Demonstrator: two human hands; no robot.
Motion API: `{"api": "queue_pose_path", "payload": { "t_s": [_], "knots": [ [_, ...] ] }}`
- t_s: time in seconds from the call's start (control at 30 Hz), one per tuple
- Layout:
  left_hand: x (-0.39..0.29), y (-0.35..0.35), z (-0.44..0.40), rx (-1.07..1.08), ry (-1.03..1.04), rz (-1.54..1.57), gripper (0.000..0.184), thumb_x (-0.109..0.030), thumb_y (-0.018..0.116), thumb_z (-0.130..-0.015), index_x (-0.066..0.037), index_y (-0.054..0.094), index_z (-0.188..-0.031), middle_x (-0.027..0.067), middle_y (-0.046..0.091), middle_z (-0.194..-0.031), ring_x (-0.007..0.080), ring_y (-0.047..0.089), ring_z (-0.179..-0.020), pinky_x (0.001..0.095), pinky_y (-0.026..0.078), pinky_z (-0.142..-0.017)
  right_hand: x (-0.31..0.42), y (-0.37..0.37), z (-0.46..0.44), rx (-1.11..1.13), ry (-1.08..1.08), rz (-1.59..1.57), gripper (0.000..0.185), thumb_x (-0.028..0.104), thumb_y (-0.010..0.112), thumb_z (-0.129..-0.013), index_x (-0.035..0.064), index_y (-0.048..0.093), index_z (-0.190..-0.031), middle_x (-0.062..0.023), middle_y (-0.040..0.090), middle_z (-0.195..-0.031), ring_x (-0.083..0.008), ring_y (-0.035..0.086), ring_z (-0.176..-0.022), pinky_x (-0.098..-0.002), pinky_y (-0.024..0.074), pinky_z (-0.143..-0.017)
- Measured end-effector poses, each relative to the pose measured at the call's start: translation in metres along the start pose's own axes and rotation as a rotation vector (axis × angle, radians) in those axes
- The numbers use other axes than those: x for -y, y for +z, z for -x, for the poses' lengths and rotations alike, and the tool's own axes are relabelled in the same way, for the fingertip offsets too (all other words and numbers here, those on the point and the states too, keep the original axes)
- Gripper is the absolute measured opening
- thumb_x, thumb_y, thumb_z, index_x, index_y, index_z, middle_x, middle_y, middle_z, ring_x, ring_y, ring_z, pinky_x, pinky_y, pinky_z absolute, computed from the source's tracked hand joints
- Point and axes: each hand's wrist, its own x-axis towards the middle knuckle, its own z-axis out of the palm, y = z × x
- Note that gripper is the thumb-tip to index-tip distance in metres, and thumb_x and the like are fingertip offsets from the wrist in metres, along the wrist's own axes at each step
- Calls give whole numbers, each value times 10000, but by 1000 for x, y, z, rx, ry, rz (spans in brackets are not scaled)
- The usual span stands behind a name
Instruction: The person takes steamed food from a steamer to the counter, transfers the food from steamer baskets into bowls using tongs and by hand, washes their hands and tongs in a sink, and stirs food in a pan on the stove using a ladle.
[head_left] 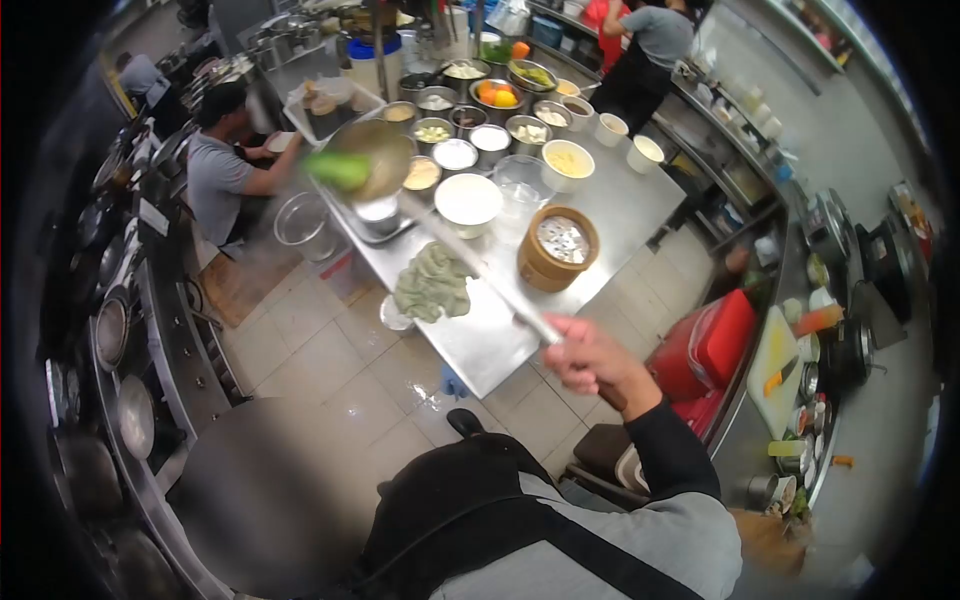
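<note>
My right hand (pixel 585 358) is closed round the handle of a long-handled ladle (pixel 468 255), which reaches out over the steel table (pixel 480 345). Bright green vegetables (pixel 338 170) sit at the ladle's round head, smeared by motion. Beneath the handle lies a crumpled grey-green cloth (pixel 432 280). To its right stands a round bamboo steamer (pixel 548 274) with white pieces inside. A white bowl (pixel 468 202) stands just behind the handle. My left hand does not show. A large dark blurred shape (pixel 270 500) fills the lower left, and I cannot make out what it is.
Several bowls and tubs of ingredients, one a yellow-filled tub (pixel 568 165), crowd the table's far part. A co-worker (pixel 222 165) sits at left; another person (pixel 655 50) stands at the back. Right are a red bin (pixel 705 345) and a cutting board (pixel 778 375) with a knife.
</note>
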Motion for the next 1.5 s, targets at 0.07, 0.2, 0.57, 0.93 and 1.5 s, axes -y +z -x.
{"api": "queue_pose_path", "payload": {
  "t_s": [0.07,0.2,0.57,0.93,1.5],
  "knots": [
    [-8,24,2,26,-2,-31,313,-336,607,-929,-40,661,-1017,120,658,-862,248,642,-782,395,493,-677,26,-29,6,-90,-75,23,566,45,573,-941,48,385,-1475,17,482,-724,-13,379,-397,-169,309,-327],
    [-20,51,9,39,5,-57,305,-333,608,-926,-46,665,-1014,121,654,-860,256,640,-787,401,493,-687,60,-81,10,-386,-314,134,492,69,576,-944,28,427,-1411,4,507,-748,-30,410,-419,-189,345,-342],
    [13,42,38,-23,-17,-42,283,-323,613,-917,-62,675,-1006,125,644,-855,280,636,-802,416,491,-715,31,-195,-35,-1028,-417,1201,512,123,628,-909,-17,474,-1377,-97,635,-771,-216,592,-551,-372,488,-546],
    [226,-1,139,-307,346,-405,390,-453,624,-891,-86,719,-982,136,699,-904,277,681,-861,405,522,-784,-23,19,-57,-83,-278,716,489,134,606,-964,43,377,-1387,-11,514,-794,-52,382,-390,-202,320,-332],
    [405,-45,216,-660,48,128,324,-328,550,-929,-41,701,-915,182,681,-820,354,672,-747,466,533,-706,-493,461,-176,1489,-446,1447,487,82,649,-879,-56,508,-1324,-318,648,-882,-484,648,-796,-478,527,-699]
  ]
}}
